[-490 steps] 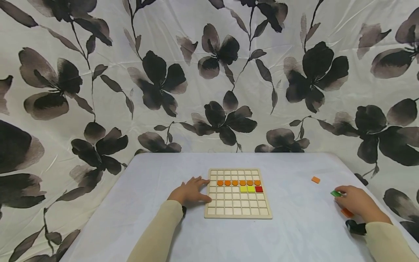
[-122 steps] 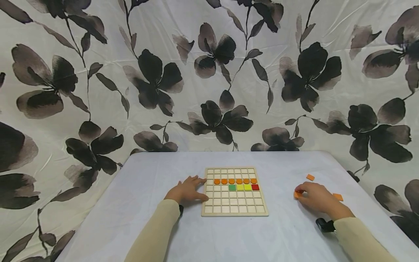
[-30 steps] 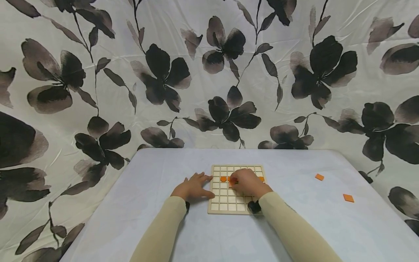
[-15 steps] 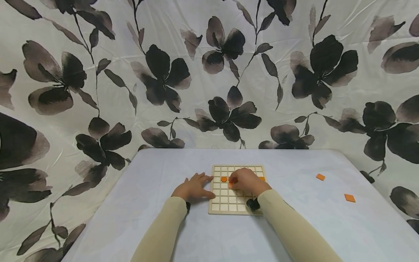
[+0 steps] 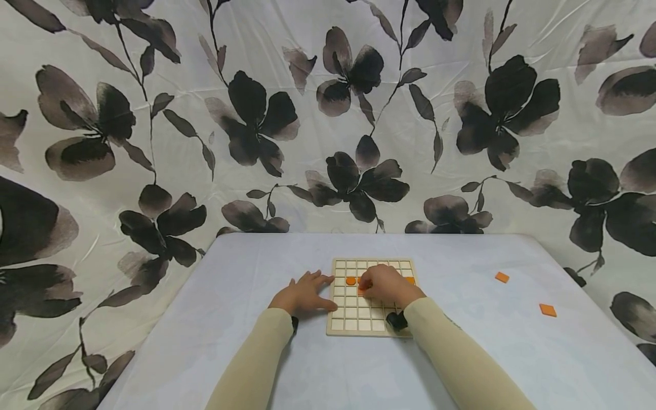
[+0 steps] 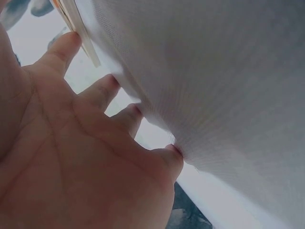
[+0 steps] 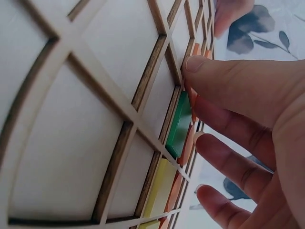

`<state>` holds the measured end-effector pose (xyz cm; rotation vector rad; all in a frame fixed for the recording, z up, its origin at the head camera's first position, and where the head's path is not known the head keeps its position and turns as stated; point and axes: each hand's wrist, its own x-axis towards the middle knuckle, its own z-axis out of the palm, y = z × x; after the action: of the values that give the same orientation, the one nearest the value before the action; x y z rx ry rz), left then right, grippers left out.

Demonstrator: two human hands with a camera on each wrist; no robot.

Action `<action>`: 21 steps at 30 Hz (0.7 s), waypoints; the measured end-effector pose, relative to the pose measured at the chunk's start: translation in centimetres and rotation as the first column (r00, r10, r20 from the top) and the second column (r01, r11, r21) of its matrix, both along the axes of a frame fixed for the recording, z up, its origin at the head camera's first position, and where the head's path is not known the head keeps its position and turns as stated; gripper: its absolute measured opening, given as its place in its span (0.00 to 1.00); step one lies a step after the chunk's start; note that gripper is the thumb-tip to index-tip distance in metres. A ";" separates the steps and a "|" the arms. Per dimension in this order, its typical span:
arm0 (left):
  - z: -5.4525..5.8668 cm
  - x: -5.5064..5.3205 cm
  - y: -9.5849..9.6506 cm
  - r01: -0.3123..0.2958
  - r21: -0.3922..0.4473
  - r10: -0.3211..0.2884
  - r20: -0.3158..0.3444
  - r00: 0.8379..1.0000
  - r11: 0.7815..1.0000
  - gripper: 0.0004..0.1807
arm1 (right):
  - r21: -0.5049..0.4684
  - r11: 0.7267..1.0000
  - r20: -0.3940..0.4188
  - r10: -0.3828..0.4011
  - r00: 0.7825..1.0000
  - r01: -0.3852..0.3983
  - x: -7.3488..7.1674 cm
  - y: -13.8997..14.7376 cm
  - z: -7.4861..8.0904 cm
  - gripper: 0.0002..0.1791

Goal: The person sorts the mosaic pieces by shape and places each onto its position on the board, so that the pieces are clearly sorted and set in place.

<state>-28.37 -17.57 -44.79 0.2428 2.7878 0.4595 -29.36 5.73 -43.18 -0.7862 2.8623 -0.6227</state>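
Observation:
A pale wooden grid board (image 5: 350, 326) lies mid-table. My left hand (image 5: 302, 293) rests at its left edge, fingers spread, with a fingertip against the board's side in the left wrist view. Over the board, my right hand (image 5: 386, 285) pinches a square orange tile (image 5: 361, 291) at a grid cell between thumb and index finger. Beside that tile, the right wrist view shows a green tile (image 7: 179, 126) and a yellow tile (image 7: 160, 188) set in neighbouring cells. One round orange piece (image 5: 351, 281) shows left of the hand; much of that row is hidden behind it.
Two loose square orange tiles lie on the table's right side, a farther tile (image 5: 502, 277) and a nearer tile (image 5: 548, 310). White cloth covers the table (image 5: 246, 267). Behind its far edge hangs a floral curtain (image 5: 359, 114).
The green tile went from my right hand into the board. My right hand then picked up an orange tile from the table and carried it left to the board; lately it has barely moved.

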 end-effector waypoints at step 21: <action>0.5 0.5 0.5 0.018 -0.031 -0.018 -0.010 1.000 0.999 0.46 | 0.042 0.999 -0.124 -0.018 0.992 0.023 1.3 4.6 0.4 0.08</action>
<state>-27.89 -17.05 -44.24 0.2640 2.7985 0.4121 -28.02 10.35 -42.83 -0.8170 2.9882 -0.5296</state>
